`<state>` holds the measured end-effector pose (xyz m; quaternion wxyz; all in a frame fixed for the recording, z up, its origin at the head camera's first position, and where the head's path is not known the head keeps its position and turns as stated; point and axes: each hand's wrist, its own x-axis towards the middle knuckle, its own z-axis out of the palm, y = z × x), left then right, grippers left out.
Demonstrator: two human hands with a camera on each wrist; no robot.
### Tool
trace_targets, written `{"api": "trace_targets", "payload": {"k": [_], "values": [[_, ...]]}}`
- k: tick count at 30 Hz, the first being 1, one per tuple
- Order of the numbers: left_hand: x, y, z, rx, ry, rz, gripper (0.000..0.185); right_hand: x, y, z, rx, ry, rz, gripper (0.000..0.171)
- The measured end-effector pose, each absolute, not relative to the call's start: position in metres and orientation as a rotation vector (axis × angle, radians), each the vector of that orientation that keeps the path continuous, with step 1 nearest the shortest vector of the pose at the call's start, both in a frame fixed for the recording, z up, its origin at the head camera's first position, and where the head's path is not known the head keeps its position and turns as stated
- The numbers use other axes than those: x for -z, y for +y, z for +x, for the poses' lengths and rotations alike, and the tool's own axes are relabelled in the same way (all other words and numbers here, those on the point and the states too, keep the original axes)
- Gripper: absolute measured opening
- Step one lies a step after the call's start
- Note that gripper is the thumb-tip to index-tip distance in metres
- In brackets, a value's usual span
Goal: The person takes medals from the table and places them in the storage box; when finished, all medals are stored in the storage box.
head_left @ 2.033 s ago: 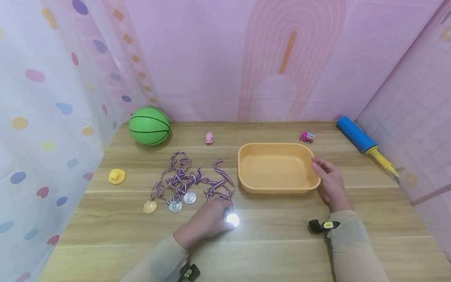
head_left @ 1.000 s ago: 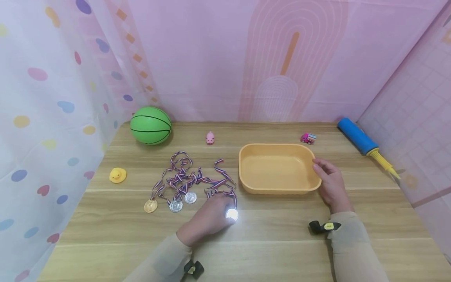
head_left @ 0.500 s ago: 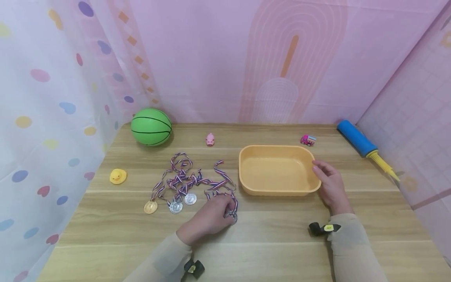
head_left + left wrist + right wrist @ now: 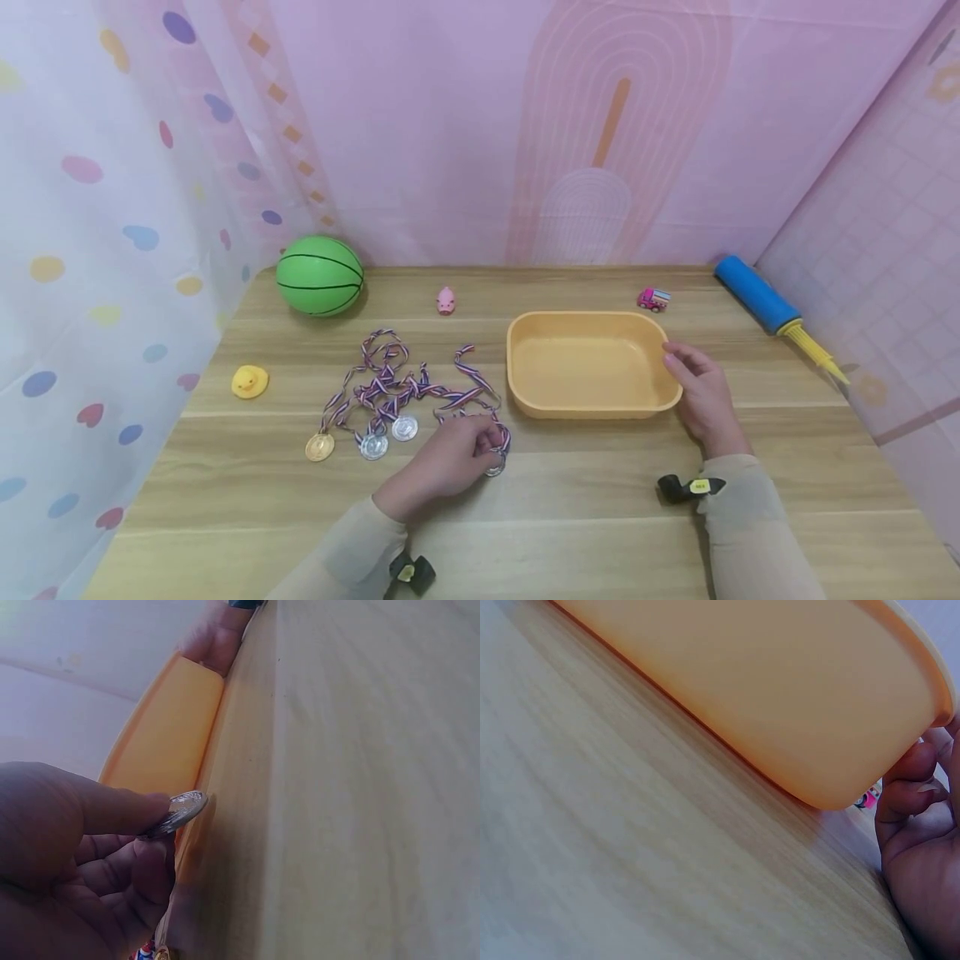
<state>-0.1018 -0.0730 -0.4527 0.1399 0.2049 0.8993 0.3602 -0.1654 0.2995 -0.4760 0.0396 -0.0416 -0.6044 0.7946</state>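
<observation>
My left hand [image 4: 450, 462] pinches a silver medal [image 4: 495, 467] between thumb and fingers just above the wooden table [image 4: 570, 492]; in the left wrist view the medal [image 4: 180, 811] shows edge-on at my fingertips [image 4: 154, 806]. Its striped ribbon [image 4: 468, 392] trails back to a tangled pile of medals [image 4: 375, 404]. An empty orange tray [image 4: 525, 400] sits right of the pile. My right hand [image 4: 701, 387] rests against the tray's right end, fingers [image 4: 907, 787] curled on the tray [image 4: 780, 697] rim.
A green ball [image 4: 319, 275] sits back left, a yellow duck [image 4: 249, 382] at the left edge, a pink pig [image 4: 446, 300] and a small toy car [image 4: 652, 298] near the back, a blue pump [image 4: 772, 304] at the right. Pink curtains close in three sides.
My left hand has drawn the silver medal slightly toward the tray and lifted its edge; the bright glare on it is gone. The right hand stays on the tray.
</observation>
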Motion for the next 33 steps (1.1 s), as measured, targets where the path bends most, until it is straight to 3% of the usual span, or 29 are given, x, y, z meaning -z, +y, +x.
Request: {"api": "trace_targets", "payload": {"k": [16,33], "values": [[0.437,-0.084,-0.109,-1.192,2.595,0.461,0.023,0.475,0.300,-0.167,-2.416,-1.865,-0.122,0.017],[0.406,-0.113,-0.120,-1.742,2.488,0.060,0.016,0.478,0.301,-0.166,-2.441,-1.838,-0.076,0.017]]}}
